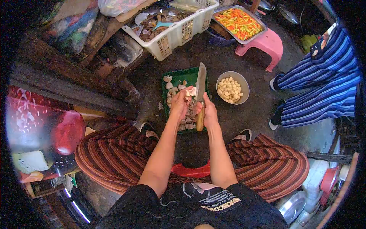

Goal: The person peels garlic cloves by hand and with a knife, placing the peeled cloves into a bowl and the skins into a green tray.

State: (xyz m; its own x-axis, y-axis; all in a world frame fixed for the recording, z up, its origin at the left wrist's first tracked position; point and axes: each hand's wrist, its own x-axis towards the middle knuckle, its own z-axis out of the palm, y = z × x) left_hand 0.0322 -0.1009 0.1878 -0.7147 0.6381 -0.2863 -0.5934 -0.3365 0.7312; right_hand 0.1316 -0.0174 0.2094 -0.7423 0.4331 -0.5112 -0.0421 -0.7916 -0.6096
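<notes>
My right hand (209, 110) grips a knife (201, 82) by its wooden handle, the broad blade pointing up and away from me. In my left hand (180, 104) there is a piece of garlic (191, 91), pinched by the fingers close beside the blade. Below both hands lies a green tray (193, 72) with garlic bulbs and cloves (169, 89) along its left side and skins or cloves nearer me. To the right of the tray stands a metal bowl (247, 86) of pale peeled garlic cloves (230, 90).
Cut red, orange and yellow peppers fill a metal tray (240, 23) by a pink stool (267, 47). A white plastic crate (164, 49) stands at the back left. Another person in blue striped trousers (320, 84) stands at the right. A red seat edge (190, 170) shows beneath me.
</notes>
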